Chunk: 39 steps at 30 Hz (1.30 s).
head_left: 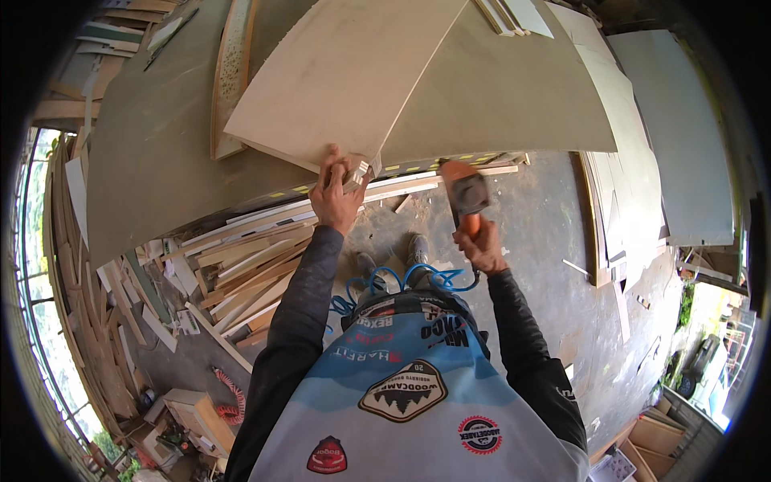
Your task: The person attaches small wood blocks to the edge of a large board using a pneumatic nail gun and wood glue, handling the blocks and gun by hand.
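Observation:
A large pale wooden panel (pixel 345 80) lies across the worktable (pixel 498 104), its near corner at the table's front edge. At that corner my left hand (pixel 337 201) grips a small wooden block (pixel 356 170), fingers reaching onto the panel's edge and thumb on the block's near side. To the right, apart from the panel, my right hand (pixel 482 247) is wrapped round the handle of an orange and black nail gun (pixel 466 189), slightly blurred. A blue coiled air hose (pixel 450 279) hangs below it, in front of my body.
Long wood strips (pixel 249 277) are heaped on the floor at left, under the table. A narrow board (pixel 233 72) lies left of the panel. Several sheets (pixel 614 185) stand at right. A red coiled hose (pixel 230 398) lies at lower left. My shoes (pixel 418 249) stand before the table.

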Each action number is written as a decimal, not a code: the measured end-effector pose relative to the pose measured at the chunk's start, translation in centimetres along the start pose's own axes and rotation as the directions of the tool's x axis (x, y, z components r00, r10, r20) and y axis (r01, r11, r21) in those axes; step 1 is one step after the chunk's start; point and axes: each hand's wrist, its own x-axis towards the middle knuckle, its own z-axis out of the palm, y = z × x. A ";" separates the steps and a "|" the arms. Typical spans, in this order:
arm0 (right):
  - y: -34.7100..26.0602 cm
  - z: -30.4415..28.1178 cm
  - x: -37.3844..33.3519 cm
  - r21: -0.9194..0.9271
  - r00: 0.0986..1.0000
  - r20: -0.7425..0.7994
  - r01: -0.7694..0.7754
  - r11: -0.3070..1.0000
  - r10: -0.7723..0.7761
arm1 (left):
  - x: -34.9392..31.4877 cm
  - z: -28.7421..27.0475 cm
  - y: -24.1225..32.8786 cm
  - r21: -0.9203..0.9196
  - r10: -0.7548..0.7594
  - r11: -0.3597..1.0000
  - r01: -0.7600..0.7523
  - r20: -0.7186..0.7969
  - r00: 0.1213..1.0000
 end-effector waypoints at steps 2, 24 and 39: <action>-2.7 2.0 -1.1 -0.394 0.971 0.057 0.235 0.888 -0.232 | -0.1 0.0 0.0 0.025 0.010 1.000 -0.010 -0.026 1.000; -1.4 9.3 1.5 -0.708 0.777 0.469 0.615 0.346 -0.420 | 1.7 -1.2 1.2 0.080 0.063 0.994 -0.068 0.061 0.996; -1.5 9.7 1.8 -0.753 0.768 0.494 0.612 0.241 -0.408 | 1.4 -1.3 1.2 0.075 0.074 0.994 -0.079 0.063 0.995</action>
